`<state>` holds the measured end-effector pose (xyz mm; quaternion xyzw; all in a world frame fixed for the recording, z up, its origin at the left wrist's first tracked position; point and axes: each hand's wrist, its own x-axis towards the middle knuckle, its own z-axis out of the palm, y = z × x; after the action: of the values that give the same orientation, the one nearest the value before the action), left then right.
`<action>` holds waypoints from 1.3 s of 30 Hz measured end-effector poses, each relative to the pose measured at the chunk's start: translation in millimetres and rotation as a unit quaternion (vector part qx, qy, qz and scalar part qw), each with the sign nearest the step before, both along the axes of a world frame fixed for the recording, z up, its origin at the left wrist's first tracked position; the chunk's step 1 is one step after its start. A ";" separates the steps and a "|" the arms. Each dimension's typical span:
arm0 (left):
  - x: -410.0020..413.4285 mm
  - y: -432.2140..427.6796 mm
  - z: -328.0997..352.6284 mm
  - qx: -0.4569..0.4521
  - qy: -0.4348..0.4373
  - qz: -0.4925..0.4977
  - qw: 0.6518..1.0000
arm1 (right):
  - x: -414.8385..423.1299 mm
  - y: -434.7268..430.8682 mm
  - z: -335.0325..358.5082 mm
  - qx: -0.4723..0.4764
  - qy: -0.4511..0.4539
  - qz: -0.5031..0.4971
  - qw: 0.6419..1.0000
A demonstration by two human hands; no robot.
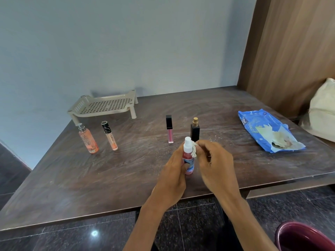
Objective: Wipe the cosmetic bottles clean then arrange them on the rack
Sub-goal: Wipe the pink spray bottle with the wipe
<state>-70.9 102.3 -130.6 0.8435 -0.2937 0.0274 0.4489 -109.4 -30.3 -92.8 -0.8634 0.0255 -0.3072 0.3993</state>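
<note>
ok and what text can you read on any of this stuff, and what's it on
Nothing can be read clearly.
White print on wipes pack: blurred.
Label on spray bottle: blurred.
Print on orange bottle: too small.
Print on concealer tube: too small.
No text seen on gloss tube or black bottle.

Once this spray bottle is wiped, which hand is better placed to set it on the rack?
Probably the left hand: it grips the spray bottle, and the rack stands far left. The right hand pinches the wipe.
</note>
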 end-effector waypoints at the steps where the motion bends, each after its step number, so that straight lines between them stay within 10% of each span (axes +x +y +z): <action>1: -0.4 0.1 1.1 -0.006 0.002 -0.002 1.000 | 0.8 0.1 1.4 0.003 0.002 0.002 1.000; 26: 54.2 55.6 34.9 -0.154 -0.013 0.238 0.959 | -14.1 0.2 -22.1 0.197 -0.009 -0.011 0.980; 39: 110.8 78.5 19.3 -0.094 0.004 0.253 0.963 | -11.2 -2.9 -33.4 0.141 -0.013 0.005 0.990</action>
<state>39.8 180.9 -111.3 0.8443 -0.0647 0.1642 0.5060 -120.7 -33.1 -126.2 -0.7948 0.0585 -0.3095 0.5187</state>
